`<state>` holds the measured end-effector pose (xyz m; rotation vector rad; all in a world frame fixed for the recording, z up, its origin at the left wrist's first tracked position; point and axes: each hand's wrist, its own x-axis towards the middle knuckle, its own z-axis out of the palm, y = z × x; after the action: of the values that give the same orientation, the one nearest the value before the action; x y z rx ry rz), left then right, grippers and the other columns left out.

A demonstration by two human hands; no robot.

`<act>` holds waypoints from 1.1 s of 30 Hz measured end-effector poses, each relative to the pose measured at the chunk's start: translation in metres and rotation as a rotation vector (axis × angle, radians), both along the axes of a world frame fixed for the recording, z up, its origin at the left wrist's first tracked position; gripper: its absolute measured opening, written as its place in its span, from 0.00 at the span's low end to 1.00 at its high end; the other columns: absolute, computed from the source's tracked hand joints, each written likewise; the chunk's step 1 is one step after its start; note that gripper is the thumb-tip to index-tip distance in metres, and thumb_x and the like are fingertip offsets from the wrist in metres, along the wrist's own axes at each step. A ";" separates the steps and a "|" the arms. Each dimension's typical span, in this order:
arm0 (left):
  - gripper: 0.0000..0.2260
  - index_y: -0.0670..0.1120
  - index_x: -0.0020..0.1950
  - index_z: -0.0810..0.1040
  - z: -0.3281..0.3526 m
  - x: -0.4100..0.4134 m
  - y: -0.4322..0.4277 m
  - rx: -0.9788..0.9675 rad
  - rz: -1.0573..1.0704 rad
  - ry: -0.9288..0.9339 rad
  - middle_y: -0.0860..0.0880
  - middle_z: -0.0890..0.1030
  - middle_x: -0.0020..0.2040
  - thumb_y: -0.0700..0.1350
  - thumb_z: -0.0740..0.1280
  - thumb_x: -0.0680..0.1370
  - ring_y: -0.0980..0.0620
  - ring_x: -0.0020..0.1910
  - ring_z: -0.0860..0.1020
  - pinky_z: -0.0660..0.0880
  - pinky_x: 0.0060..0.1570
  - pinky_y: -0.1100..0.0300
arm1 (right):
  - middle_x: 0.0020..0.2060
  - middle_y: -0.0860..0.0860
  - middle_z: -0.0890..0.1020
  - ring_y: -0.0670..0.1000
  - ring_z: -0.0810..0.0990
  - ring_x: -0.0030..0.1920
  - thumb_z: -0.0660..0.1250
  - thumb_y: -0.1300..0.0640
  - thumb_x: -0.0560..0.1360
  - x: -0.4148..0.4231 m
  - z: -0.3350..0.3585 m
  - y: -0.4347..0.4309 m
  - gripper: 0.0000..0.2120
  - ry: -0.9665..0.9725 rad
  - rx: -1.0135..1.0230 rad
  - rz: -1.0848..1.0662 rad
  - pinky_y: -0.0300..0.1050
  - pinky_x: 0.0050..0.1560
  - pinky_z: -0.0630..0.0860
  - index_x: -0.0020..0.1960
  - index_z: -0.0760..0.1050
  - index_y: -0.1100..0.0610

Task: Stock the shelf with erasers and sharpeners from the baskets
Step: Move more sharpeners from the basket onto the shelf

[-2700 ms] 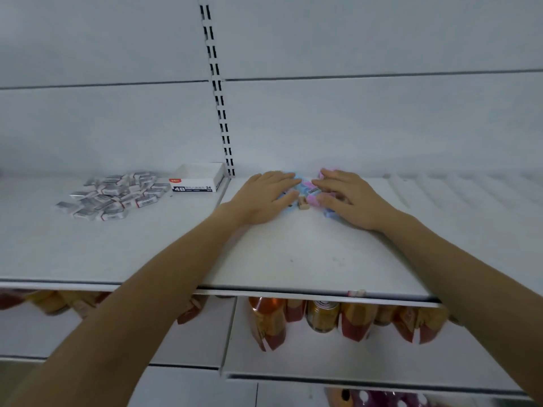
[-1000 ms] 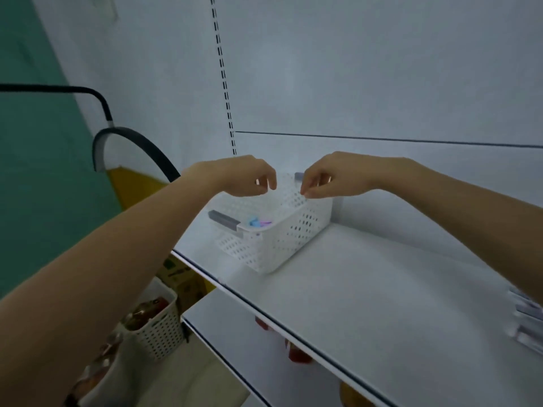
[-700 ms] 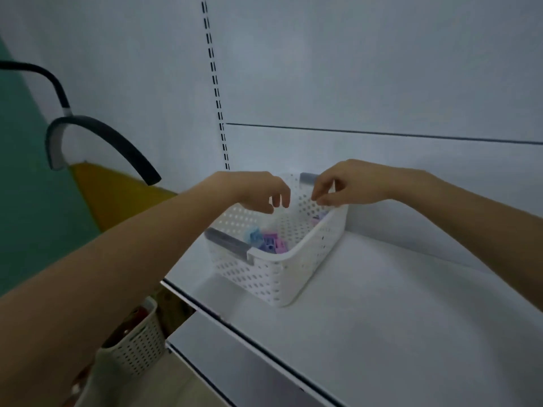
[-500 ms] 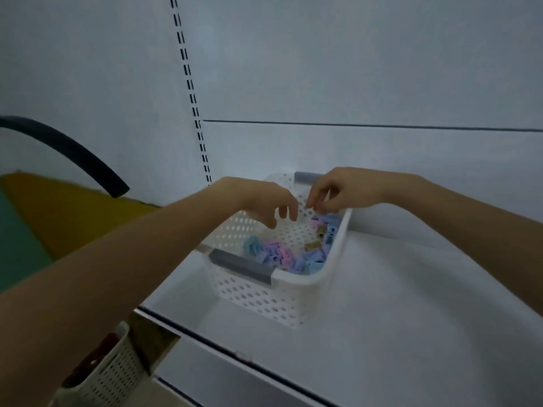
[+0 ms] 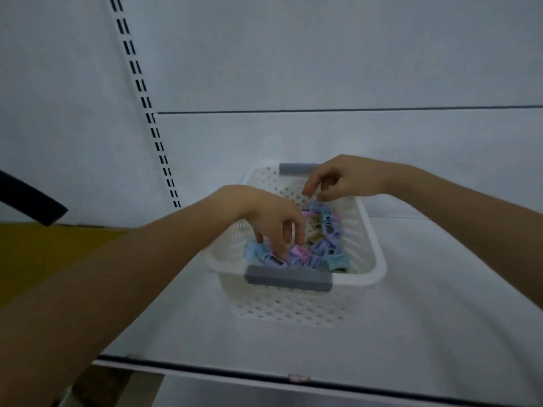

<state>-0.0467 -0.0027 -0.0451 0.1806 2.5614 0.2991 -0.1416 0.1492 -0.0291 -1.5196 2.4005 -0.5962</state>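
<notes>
A white perforated basket (image 5: 368, 239) with grey handles stands on the white shelf (image 5: 411, 333) against the back wall. Inside lies a heap of small blue, pink and purple sharpeners (image 5: 326, 248). My left hand (image 5: 264, 215) reaches into the near left part of the basket, its curled fingers and thumb closing on sharpeners in the heap. My right hand (image 5: 340, 179) hovers over the far side, fingers bent downward, their tips just touching the topmost sharpeners, nothing visibly held.
A slotted upright rail (image 5: 147, 113) runs down the back wall left of the basket. A dark curved bar (image 5: 32, 201) and a yellow surface (image 5: 44, 251) lie at the left. The shelf's front edge (image 5: 264, 374) is close below the basket.
My view swung from the sharpener pile on the shelf to the basket. Both hands came over the basket and dropped into it; the left hand now digs into the sharpeners.
</notes>
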 end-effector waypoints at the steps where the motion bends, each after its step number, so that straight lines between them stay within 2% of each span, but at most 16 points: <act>1: 0.13 0.54 0.54 0.74 -0.003 0.000 -0.001 0.013 -0.010 0.018 0.48 0.77 0.54 0.46 0.72 0.72 0.56 0.42 0.77 0.75 0.36 0.67 | 0.41 0.36 0.78 0.32 0.75 0.36 0.67 0.64 0.72 0.000 0.000 0.000 0.12 -0.002 -0.005 -0.006 0.22 0.38 0.68 0.47 0.77 0.47; 5: 0.14 0.52 0.57 0.73 -0.007 -0.001 0.000 0.039 -0.022 0.079 0.46 0.78 0.54 0.45 0.70 0.74 0.55 0.41 0.77 0.77 0.42 0.64 | 0.42 0.36 0.79 0.34 0.76 0.38 0.66 0.64 0.72 0.001 -0.002 0.000 0.14 -0.012 -0.023 -0.023 0.24 0.42 0.70 0.46 0.77 0.45; 8: 0.16 0.52 0.61 0.73 -0.006 0.000 0.000 -0.003 -0.063 0.129 0.48 0.76 0.56 0.45 0.70 0.74 0.53 0.45 0.76 0.77 0.52 0.56 | 0.44 0.38 0.79 0.38 0.76 0.40 0.66 0.65 0.72 0.003 -0.003 0.000 0.14 -0.018 -0.047 -0.035 0.28 0.45 0.70 0.46 0.77 0.45; 10: 0.17 0.53 0.60 0.72 -0.006 0.001 0.000 -0.021 -0.084 0.131 0.49 0.75 0.57 0.46 0.70 0.73 0.52 0.47 0.75 0.76 0.54 0.55 | 0.45 0.39 0.80 0.43 0.77 0.44 0.66 0.65 0.72 0.003 -0.003 0.001 0.13 -0.017 -0.042 -0.043 0.32 0.48 0.71 0.47 0.77 0.47; 13: 0.16 0.56 0.56 0.71 -0.008 0.001 0.001 -0.028 -0.102 0.132 0.48 0.73 0.56 0.49 0.72 0.71 0.52 0.48 0.74 0.77 0.54 0.54 | 0.45 0.40 0.80 0.47 0.77 0.46 0.66 0.66 0.72 0.005 -0.002 0.000 0.13 -0.025 -0.030 -0.043 0.39 0.52 0.72 0.48 0.78 0.48; 18: 0.14 0.53 0.49 0.70 -0.010 0.000 0.004 -0.037 -0.135 0.142 0.48 0.75 0.50 0.48 0.73 0.71 0.47 0.47 0.77 0.77 0.48 0.55 | 0.42 0.38 0.79 0.46 0.77 0.45 0.67 0.65 0.72 0.004 -0.001 0.001 0.13 -0.032 -0.022 -0.049 0.39 0.51 0.72 0.47 0.78 0.48; 22: 0.14 0.50 0.50 0.70 -0.006 0.001 0.006 -0.094 -0.164 0.195 0.53 0.74 0.43 0.48 0.73 0.70 0.53 0.41 0.74 0.72 0.45 0.58 | 0.42 0.38 0.79 0.44 0.77 0.44 0.67 0.65 0.72 0.005 0.001 0.000 0.12 -0.023 0.007 -0.055 0.38 0.52 0.72 0.48 0.78 0.49; 25: 0.14 0.48 0.51 0.71 0.002 0.001 0.002 -0.146 -0.157 0.282 0.54 0.72 0.41 0.46 0.72 0.71 0.55 0.40 0.70 0.69 0.42 0.61 | 0.44 0.41 0.79 0.43 0.77 0.45 0.68 0.62 0.71 0.004 0.006 -0.003 0.10 0.042 0.114 -0.068 0.39 0.53 0.72 0.50 0.77 0.51; 27: 0.15 0.47 0.54 0.72 0.012 0.002 -0.008 -0.167 -0.115 0.347 0.54 0.72 0.42 0.46 0.72 0.71 0.55 0.39 0.71 0.69 0.43 0.60 | 0.47 0.45 0.80 0.45 0.77 0.47 0.69 0.59 0.71 0.002 0.010 -0.007 0.10 0.153 0.228 -0.082 0.41 0.54 0.73 0.52 0.77 0.52; 29: 0.16 0.47 0.56 0.72 0.020 0.002 -0.020 -0.159 -0.077 0.415 0.54 0.74 0.43 0.46 0.72 0.71 0.59 0.37 0.71 0.70 0.44 0.60 | 0.52 0.48 0.79 0.47 0.77 0.50 0.69 0.58 0.72 0.002 0.014 -0.015 0.13 0.259 0.335 -0.098 0.42 0.54 0.72 0.56 0.77 0.53; 33: 0.17 0.47 0.56 0.71 0.018 0.003 -0.031 -0.107 -0.075 0.509 0.52 0.75 0.47 0.46 0.72 0.71 0.62 0.35 0.69 0.69 0.40 0.63 | 0.55 0.50 0.78 0.48 0.74 0.48 0.69 0.58 0.71 0.006 0.009 -0.035 0.19 0.387 0.557 -0.102 0.40 0.51 0.71 0.61 0.73 0.54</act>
<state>-0.0437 -0.0339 -0.0269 0.3498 3.0540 0.0923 -0.1352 0.1138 -0.0199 -1.3532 2.6117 0.3716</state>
